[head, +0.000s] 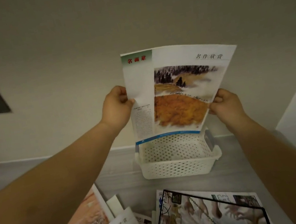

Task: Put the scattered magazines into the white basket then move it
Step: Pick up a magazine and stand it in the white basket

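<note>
Head camera, looking forward-down, close to floor.

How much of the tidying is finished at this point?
Little looks done: the white basket on the floor shows only its perforated bottom, though its far part is hidden. In hand: the left hand and right hand hold magazines upright just above it. Left: several loose magazines lie scattered nearer the camera, and the basket has yet to be moved.
</note>
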### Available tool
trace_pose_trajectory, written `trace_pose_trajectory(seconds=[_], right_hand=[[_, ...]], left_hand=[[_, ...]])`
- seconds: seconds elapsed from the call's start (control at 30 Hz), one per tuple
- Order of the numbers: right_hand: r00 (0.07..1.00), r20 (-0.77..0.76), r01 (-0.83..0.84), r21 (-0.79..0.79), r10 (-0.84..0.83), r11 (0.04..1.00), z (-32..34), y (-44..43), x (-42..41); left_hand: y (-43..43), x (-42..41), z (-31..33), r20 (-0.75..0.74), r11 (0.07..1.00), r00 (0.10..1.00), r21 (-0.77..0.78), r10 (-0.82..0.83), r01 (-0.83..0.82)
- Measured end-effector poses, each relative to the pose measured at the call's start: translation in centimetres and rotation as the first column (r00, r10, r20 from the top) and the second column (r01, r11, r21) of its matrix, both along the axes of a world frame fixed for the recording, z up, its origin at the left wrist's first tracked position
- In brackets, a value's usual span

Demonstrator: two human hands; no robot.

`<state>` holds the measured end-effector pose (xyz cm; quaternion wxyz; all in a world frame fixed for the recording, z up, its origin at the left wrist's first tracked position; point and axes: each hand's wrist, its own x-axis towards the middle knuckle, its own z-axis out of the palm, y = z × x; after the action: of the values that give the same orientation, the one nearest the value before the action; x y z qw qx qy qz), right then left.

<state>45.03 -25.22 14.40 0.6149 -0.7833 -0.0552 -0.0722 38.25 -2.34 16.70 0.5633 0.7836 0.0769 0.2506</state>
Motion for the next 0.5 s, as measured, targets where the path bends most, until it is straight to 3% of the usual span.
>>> trace_pose_trajectory(seconds=[0.17, 0.37, 0.5], right_hand=[[0.999, -0.051, 0.016, 0.030, -0.014, 0.999, -2.7, -0.4, 2.1], [0.998, -0.043, 0.051, 0.098, -0.047, 0.994, -3.4, -2.0, 4.2], [0.996, -0.063, 0.063, 0.048, -0.059, 0.997, -4.3, -2.1, 5.2]], left_hand=[[-1.2, 3.1, -1.6, -0.009, 0.999, 0.999, -0.039, 0.033, -0.034], [-2.4, 5.5, -1.6, 0.017, 0.999, 0.999, -0.022, -0.038, 0.039], [-2.6, 6.3, -2.5, -0.037, 0.999, 0.999, -0.027, -0.037, 0.036]])
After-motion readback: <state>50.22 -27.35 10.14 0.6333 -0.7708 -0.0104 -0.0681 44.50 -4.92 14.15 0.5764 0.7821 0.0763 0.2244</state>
